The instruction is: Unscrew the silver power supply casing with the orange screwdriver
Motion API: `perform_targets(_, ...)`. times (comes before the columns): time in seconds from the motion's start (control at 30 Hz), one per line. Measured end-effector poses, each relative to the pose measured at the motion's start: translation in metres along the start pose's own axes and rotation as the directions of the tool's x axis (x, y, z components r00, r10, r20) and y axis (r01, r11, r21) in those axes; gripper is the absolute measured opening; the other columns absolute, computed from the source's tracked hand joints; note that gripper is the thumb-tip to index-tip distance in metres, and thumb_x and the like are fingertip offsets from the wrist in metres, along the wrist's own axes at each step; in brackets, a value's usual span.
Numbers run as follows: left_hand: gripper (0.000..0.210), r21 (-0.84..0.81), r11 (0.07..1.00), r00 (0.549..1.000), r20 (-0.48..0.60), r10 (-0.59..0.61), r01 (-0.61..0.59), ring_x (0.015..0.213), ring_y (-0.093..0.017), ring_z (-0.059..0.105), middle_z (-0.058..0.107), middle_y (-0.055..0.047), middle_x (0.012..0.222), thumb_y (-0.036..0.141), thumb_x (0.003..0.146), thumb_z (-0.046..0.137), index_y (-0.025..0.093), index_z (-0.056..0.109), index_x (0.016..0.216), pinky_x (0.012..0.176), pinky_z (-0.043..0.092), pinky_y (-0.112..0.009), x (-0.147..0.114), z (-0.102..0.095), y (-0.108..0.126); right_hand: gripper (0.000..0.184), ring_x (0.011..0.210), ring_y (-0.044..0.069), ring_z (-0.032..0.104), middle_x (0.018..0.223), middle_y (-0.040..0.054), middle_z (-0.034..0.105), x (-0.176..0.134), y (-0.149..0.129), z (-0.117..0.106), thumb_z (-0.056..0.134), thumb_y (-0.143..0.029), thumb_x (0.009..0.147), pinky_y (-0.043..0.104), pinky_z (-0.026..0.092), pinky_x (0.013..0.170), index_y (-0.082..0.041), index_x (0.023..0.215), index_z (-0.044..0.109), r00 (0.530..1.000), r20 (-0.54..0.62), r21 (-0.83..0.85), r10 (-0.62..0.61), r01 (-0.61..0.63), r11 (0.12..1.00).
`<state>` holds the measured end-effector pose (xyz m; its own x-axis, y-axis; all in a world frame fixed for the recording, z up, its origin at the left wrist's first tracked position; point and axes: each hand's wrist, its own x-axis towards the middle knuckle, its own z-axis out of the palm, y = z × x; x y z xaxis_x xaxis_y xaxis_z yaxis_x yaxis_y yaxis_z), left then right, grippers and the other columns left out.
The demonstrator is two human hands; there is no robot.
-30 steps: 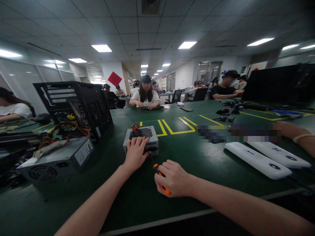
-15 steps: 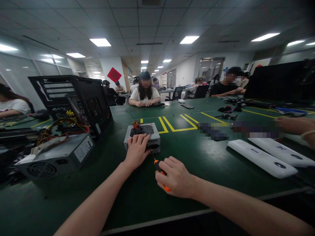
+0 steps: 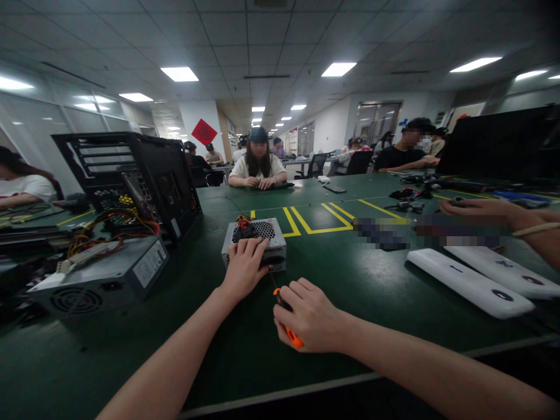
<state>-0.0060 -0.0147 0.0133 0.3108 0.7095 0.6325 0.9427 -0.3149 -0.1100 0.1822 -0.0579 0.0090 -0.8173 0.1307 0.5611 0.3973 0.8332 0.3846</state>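
A small grey computer power supply (image 3: 276,236) with a perforated top sits on the green table, a bundle of coloured wires on it. My left hand (image 3: 245,262) grips its near side, fingers over the top and thumb low on the front face. In my closed right hand (image 3: 308,315) is an orange and black screwdriver (image 3: 294,337). Its thin shaft points up and left toward the front face of the power supply. Whether the tip touches it I cannot tell.
A second power supply (image 3: 126,277) and an open black computer case (image 3: 170,186) stand on the left. White devices (image 3: 464,280) lie on the right, below a co-worker's hand (image 3: 485,213). Another person sits across the table (image 3: 324,201), which carries yellow tape lines.
My right hand and the screwdriver have shifted slightly down and left. My left hand holds its place on the power supply. The co-worker's hand at the right has reached further left.
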Motion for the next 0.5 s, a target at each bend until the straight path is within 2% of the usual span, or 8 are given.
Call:
perform_targets(0.07, 0.053, 0.000, 1.000, 1.000, 0.004, 0.002, -0.002, 0.107, -0.027, 0.039, 0.049, -0.010, 0.119, 0.034, 0.075, 0.058, 0.020, 0.042, 0.123, 0.084, 0.031, -0.041, 0.0003, -0.0002, 0.0003, 0.022, 0.060, 0.015, 0.044, 0.070, 0.0028, 0.052, -0.0011, 0.0003, 0.0041, 0.044, -0.036, 0.082, 0.029, 0.026, 0.056, -0.017, 0.079, 0.055, 1.000, -0.017, 0.010, 0.026, -0.026, 1.000)
perform_targets(0.17, 0.053, -0.005, 1.000, 1.000, 0.010, -0.002, 0.002, 0.108, -0.027, 0.038, 0.049, -0.010, 0.120, 0.034, 0.075, 0.058, 0.021, 0.043, 0.123, 0.084, 0.031, -0.041, 0.0005, -0.0003, 0.0004, 0.016, 0.054, 0.012, 0.041, 0.064, -0.0003, 0.051, -0.0022, -0.0005, 0.0065, 0.042, -0.027, 0.085, 0.027, 0.025, 0.053, -0.016, 0.086, 0.054, 0.999, -0.041, 0.008, 0.011, -0.011, 1.000)
perform_targets(0.27, 0.052, -0.014, 1.000, 1.000, 0.013, -0.008, 0.009, 0.108, -0.027, 0.038, 0.049, -0.010, 0.120, 0.034, 0.075, 0.058, 0.021, 0.043, 0.123, 0.084, 0.031, -0.042, 0.0003, -0.0001, 0.0002, 0.011, 0.056, 0.013, 0.042, 0.064, -0.0003, 0.050, -0.0011, -0.0011, 0.0016, 0.043, -0.016, 0.082, 0.027, 0.025, 0.055, -0.019, 0.080, 0.053, 0.999, -0.026, -0.015, -0.026, 0.025, 1.000)
perform_targets(0.33, 0.052, -0.020, 1.000, 1.000, 0.013, -0.009, 0.009, 0.108, -0.027, 0.038, 0.049, -0.010, 0.120, 0.034, 0.075, 0.057, 0.021, 0.042, 0.124, 0.085, 0.031, -0.042, 0.0000, -0.0002, 0.0003, 0.011, 0.059, 0.014, 0.042, 0.067, 0.0012, 0.051, 0.0002, -0.0009, -0.0020, 0.045, -0.015, 0.080, 0.028, 0.026, 0.057, -0.020, 0.074, 0.053, 0.999, -0.021, -0.021, -0.034, 0.033, 0.999)
perform_targets(0.4, 0.052, -0.021, 1.000, 1.000, 0.011, -0.009, 0.009, 0.108, -0.027, 0.038, 0.049, -0.010, 0.119, 0.033, 0.076, 0.057, 0.021, 0.042, 0.124, 0.085, 0.030, -0.042, -0.0001, -0.0005, 0.0005, 0.009, 0.062, 0.015, 0.043, 0.071, 0.0030, 0.052, 0.0007, -0.0004, -0.0026, 0.047, -0.021, 0.079, 0.029, 0.027, 0.059, -0.019, 0.072, 0.053, 1.000, -0.010, -0.004, -0.012, 0.012, 1.000)
perform_targets(0.5, 0.052, -0.018, 1.000, 1.000, 0.005, -0.008, 0.008, 0.108, -0.027, 0.038, 0.049, -0.010, 0.119, 0.033, 0.075, 0.058, 0.021, 0.042, 0.124, 0.085, 0.030, -0.042, 0.0000, -0.0010, 0.0009, 0.020, 0.062, 0.015, 0.043, 0.071, 0.0032, 0.052, -0.0007, -0.0003, 0.0024, 0.044, -0.034, 0.081, 0.029, 0.026, 0.058, -0.017, 0.079, 0.055, 1.000, 0.007, 0.006, 0.025, -0.025, 1.000)
